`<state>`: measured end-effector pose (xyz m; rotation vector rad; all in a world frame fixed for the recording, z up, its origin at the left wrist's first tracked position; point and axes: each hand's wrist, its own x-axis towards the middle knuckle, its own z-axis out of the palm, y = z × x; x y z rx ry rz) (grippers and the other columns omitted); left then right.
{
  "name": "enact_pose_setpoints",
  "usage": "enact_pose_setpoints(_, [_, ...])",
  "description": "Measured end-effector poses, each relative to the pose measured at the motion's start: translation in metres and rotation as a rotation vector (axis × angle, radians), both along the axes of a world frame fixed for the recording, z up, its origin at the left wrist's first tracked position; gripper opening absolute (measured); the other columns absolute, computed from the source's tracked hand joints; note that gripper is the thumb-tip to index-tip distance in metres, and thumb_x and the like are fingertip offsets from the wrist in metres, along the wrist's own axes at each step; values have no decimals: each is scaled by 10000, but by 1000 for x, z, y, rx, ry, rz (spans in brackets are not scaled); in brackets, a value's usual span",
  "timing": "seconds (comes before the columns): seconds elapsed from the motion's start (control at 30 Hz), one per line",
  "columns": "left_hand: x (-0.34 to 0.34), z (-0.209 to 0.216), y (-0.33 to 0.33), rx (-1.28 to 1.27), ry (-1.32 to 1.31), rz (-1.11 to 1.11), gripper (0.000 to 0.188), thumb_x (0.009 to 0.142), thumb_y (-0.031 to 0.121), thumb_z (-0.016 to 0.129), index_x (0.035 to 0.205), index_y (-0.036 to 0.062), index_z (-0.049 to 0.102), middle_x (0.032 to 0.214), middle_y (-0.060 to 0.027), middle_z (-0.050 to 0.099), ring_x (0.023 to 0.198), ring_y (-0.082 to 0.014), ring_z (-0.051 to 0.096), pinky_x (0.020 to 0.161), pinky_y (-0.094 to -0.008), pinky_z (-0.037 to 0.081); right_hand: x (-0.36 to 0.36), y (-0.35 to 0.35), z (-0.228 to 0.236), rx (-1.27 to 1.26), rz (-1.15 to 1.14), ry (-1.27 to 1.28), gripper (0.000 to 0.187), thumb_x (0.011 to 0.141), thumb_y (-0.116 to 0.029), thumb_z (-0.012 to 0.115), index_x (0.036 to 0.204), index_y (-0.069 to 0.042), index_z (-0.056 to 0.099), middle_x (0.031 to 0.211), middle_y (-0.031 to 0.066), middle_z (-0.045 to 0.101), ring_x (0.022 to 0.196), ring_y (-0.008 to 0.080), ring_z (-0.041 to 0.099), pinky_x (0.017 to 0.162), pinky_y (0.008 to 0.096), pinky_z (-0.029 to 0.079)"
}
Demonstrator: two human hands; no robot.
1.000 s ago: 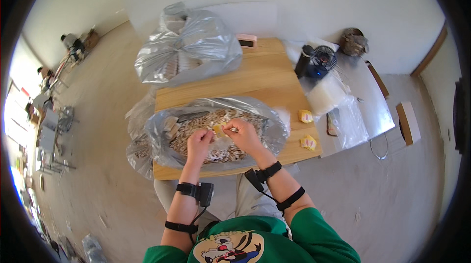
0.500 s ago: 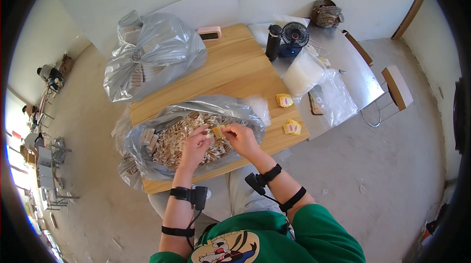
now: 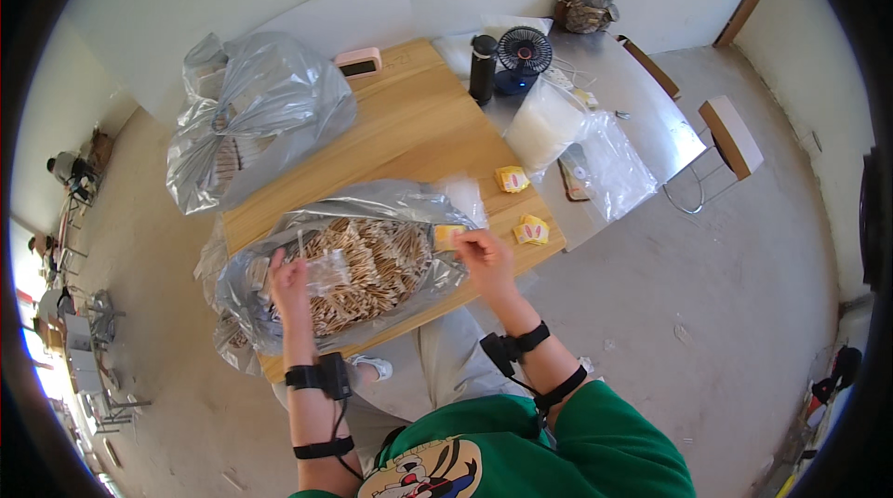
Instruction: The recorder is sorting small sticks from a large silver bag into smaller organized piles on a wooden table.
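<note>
Much room parts left hand (image 3: 289, 282) from right hand (image 3: 487, 262) (by grey bag's rim (image 3: 419, 208)).

The left hand (image 3: 290, 289) blurs, and I can't tell whether it grips the clear packet (image 3: 327, 272) beside it. Fingertips of the right hand (image 3: 490, 264) cover an edge of the yellow packet (image 3: 443, 238). Folds hide much inside the far bag (image 3: 293, 93). The shirt print (image 3: 423, 475) runs out of view below; the distant people (image 3: 68, 171) are too small to make out.
</note>
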<state>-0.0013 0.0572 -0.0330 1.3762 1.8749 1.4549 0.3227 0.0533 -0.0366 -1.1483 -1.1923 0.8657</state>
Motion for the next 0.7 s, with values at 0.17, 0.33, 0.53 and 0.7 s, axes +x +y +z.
enact_pose_setpoints(0.17, [-25,-4,-6,57,201,101,124,827,84,631,789,-28,594,1305,-148,437,1053,-183,518,823,-268,439,105,5,-72,-237,-296,229,12,831,-24,607,835,-34,604,722,7,591,622,84,556,574,215,468])
enact_pose_setpoints(0.33, [-8,0,-10,52,105,115,194,886,129,564,785,-36,580,1149,-115,570,998,-139,538,782,-212,440,136,14,-90,-373,-377,-190,19,803,-53,615,808,-39,603,694,46,603,597,151,574,567,256,469])
enact_pose_setpoints(0.53, [34,32,-21,-4,-486,-67,234,930,196,500,806,6,555,968,-109,651,771,-149,629,679,-258,512,125,16,-74,-384,-383,-899,62,747,-117,626,799,-86,641,865,94,596,769,308,592,670,372,478])
enact_pose_setpoints(0.7, [89,65,-22,-170,-612,-269,211,936,196,484,863,12,556,975,-127,649,722,-192,655,616,-279,534,102,1,-24,-177,-444,-767,72,762,-92,623,831,-75,631,907,89,572,851,256,581,702,355,464])
